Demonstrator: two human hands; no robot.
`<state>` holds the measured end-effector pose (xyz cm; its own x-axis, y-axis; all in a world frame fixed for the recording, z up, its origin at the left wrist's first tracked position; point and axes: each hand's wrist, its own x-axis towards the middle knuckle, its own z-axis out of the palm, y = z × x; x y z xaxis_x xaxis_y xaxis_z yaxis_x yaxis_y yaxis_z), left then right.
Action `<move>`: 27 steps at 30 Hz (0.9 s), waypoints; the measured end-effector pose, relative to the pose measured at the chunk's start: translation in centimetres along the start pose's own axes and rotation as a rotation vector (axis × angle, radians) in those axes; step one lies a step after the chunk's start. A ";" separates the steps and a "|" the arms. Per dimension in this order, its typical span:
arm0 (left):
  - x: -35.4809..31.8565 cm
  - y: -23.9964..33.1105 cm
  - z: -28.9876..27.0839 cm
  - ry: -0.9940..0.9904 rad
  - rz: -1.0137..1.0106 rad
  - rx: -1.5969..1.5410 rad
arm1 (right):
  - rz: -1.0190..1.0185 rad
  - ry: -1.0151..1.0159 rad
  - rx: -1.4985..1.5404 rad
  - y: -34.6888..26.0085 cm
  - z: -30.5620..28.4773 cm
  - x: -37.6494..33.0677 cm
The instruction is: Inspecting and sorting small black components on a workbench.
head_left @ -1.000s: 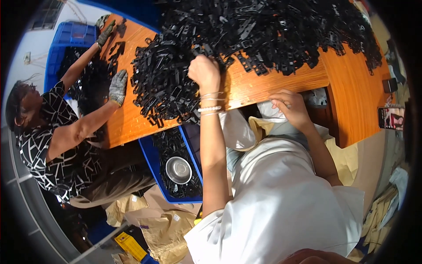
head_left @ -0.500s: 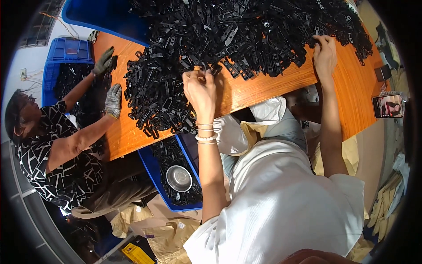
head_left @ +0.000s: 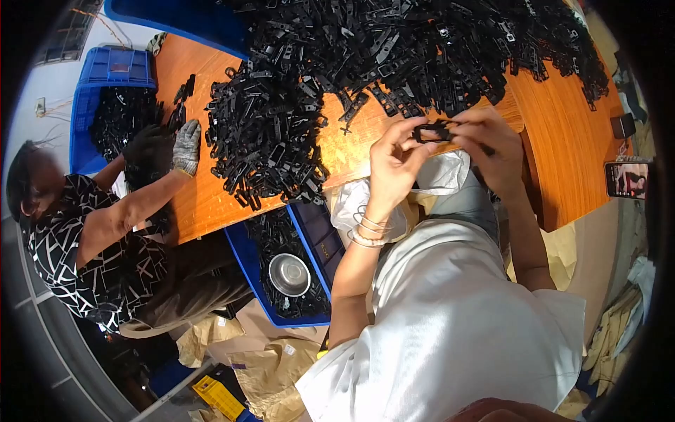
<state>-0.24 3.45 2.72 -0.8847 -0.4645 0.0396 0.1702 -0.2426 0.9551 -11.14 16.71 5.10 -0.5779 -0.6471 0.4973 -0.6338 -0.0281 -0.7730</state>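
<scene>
Left hand (head_left: pixel 394 165): raised just off the near edge of the table (head_left: pixel 555 151), fingers curled, thumb and fingertips pinched on the left end of a black clip (head_left: pixel 432 132).
Right hand (head_left: pixel 492 144): same deal, fingers bent round the clip's right end, closed on it.
Clip: small black plastic frame, held flat between both hands, above the table's near edge and clear of the pile (head_left: pixel 394 56).
Pile: huge heap of the same black parts, covering the far half of the table.
Smaller heap (head_left: pixel 264 141): on the table's left part, just beside the big one.
Crate (head_left: pixel 285 260): blue, below the table's near edge, more black parts inside plus a metal bowl (head_left: pixel 290 274).
Co-worker (head_left: pixel 98 232): seated at the table's left end, gloved hand (head_left: pixel 186 146) resting on the wood.
Second crate (head_left: pixel 112 105): blue, past the table's left end, also full of parts.
Phone (head_left: pixel 626 179): off the table's right end, screen lit.
</scene>
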 end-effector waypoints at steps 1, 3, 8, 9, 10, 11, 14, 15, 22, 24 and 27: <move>-0.2 0.3 0.3 0.002 0.047 0.068 | -0.050 -0.070 -0.005 -0.4 0.2 0.1; -0.4 1.0 0.7 0.010 0.095 0.194 | -0.083 -0.072 -0.008 -0.2 0.8 0.0; -1.0 1.0 -0.2 0.031 0.100 0.149 | -0.138 -0.118 0.001 -0.9 1.9 -0.1; -1.1 0.9 -0.4 0.025 0.102 0.040 | -0.100 -0.129 0.054 -1.0 2.0 0.0; -1.0 0.9 -0.6 0.026 0.103 0.039 | -0.061 -0.138 0.102 -1.1 1.9 0.0; -0.9 0.8 -0.9 0.003 -0.005 -0.066 | -0.061 -0.139 0.101 -0.8 2.1 -0.4; 0.4 1.2 -2.1 -0.006 -0.176 -0.204 | 0.064 -0.031 0.306 0.2 2.4 -1.6; 1.5 0.5 -3.3 0.131 0.046 0.419 | 0.208 0.017 0.383 0.1 2.4 -1.7; 4.8 -1.1 -6.8 0.320 0.374 1.765 | 0.465 0.177 0.406 0.5 3.1 -1.1; 4.5 -0.9 -7.1 0.325 0.360 1.735 | 0.487 0.182 0.402 0.4 3.3 -1.1; 3.8 0.5 -5.7 0.366 0.210 1.319 | 0.584 0.176 0.488 1.2 3.2 -1.1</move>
<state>-1.02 -3.25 1.71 -0.6955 -0.6365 0.3333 -0.4294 0.7402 0.5174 -9.63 14.93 2.36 -0.8470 -0.5312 -0.0196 0.0725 -0.0789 -0.9942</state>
